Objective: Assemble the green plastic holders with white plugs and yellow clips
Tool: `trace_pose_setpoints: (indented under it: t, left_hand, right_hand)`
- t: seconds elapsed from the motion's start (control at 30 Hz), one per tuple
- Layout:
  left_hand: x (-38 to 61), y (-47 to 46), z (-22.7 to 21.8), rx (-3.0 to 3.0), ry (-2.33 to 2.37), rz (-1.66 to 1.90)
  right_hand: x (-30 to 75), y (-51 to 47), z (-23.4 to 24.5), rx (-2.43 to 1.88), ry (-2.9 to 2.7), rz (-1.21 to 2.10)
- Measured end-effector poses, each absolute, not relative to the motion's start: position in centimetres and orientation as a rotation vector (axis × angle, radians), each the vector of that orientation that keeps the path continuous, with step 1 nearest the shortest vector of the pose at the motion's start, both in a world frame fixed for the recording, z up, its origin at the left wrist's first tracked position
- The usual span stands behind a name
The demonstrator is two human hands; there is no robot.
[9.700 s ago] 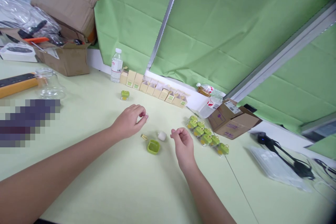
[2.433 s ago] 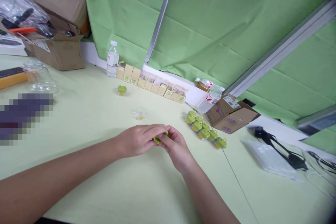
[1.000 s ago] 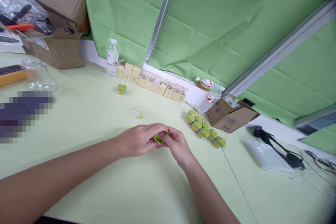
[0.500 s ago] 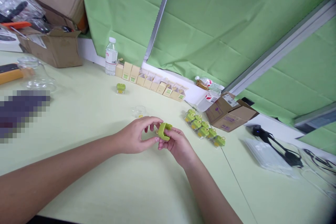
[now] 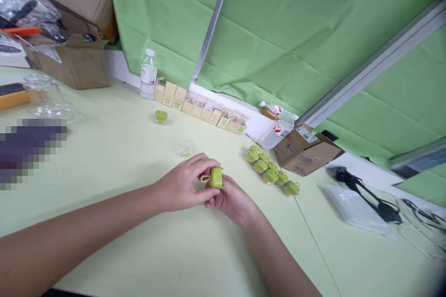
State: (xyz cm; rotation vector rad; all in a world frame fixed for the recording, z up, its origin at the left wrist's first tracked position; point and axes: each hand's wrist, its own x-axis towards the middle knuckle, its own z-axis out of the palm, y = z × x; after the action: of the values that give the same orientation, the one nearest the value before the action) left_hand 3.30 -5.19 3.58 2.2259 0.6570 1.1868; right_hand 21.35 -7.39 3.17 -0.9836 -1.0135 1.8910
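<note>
A small green cap (image 5: 216,177) with a pale yellow loop (image 5: 205,178) is held between both hands above the table. My left hand (image 5: 183,183) pinches its edges with thumb and fingers, and the loop points toward that palm. On the cap's open side, my right hand (image 5: 234,200) grips it, with some fingertips hidden behind it. Just beyond my left hand lies a clear plastic cup (image 5: 187,148) with a small yellow mark. Farther back stands a clear container with a green cap (image 5: 160,117). To the right sits a cluster of several similar green-capped containers (image 5: 270,175).
Along the back edge runs a row of small beige boxes (image 5: 197,108), with a water bottle (image 5: 148,75) at its left end. Cardboard boxes (image 5: 302,149) (image 5: 85,65), more bottles (image 5: 275,134), a clear jar (image 5: 49,97) and black cables (image 5: 378,202) surround the work area.
The cap has been turned: its hollow side faced me before, and now its outer face and loop show. My left thumb and fingers have closed onto its edges.
</note>
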Motion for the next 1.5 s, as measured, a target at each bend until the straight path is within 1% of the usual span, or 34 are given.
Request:
trace_pose_setpoints:
  t: [0.4,0.57,0.7,0.77,0.9,0.93,0.97,1.03,1.1,1.2,1.37,1.5]
  left_hand:
    - [3.3,-5.2,3.7,2.225,0.614,1.231]
    - [3.3,-5.1,3.7,2.229,0.568,1.287]
    - [3.2,-5.1,3.9,2.263,0.582,1.337]
    - [3.1,-4.9,3.9,2.266,0.616,1.335]
    - [2.8,-4.1,3.5,2.262,0.68,1.349]
    - [2.8,-4.0,3.3,2.264,0.695,1.354]
    - [2.8,-3.8,3.2,2.268,0.712,1.356]
    - [2.8,-3.5,2.9,2.278,0.739,1.35]
    - [2.8,-3.3,2.7,2.294,0.754,1.339]
    - [2.7,-3.0,2.5,2.314,0.764,1.349]
    - [2.3,-2.5,2.1,2.333,0.816,1.339]
    - [2.2,-2.0,1.6,2.328,0.878,1.307]
  right_hand:
    - [21.8,-7.2,2.3,-0.945,-0.984,1.94]
    - [21.9,-7.2,2.3,-0.981,-1.001,1.916]
    - [22.6,-7.0,3.0,-1.056,-1.118,1.86]
    - [23.1,-6.7,3.2,-1.146,-1.199,1.634]
    - [23.8,-6.0,2.5,-1.401,-1.345,0.736]
    - [23.8,-5.9,2.1,-1.44,-1.426,0.557]
    - [23.8,-5.8,1.7,-1.464,-1.534,0.432]
    - [23.6,-5.6,0.8,-1.482,-1.759,0.331]
    - [23.3,-5.5,0.0,-1.491,-1.877,0.333]
    - [23.1,-5.3,-0.5,-1.493,-1.779,0.421]
    - [23.1,-5.3,0.8,-1.329,-1.368,0.895]
    - [22.7,-5.7,1.8,-1.246,-1.22,1.061]
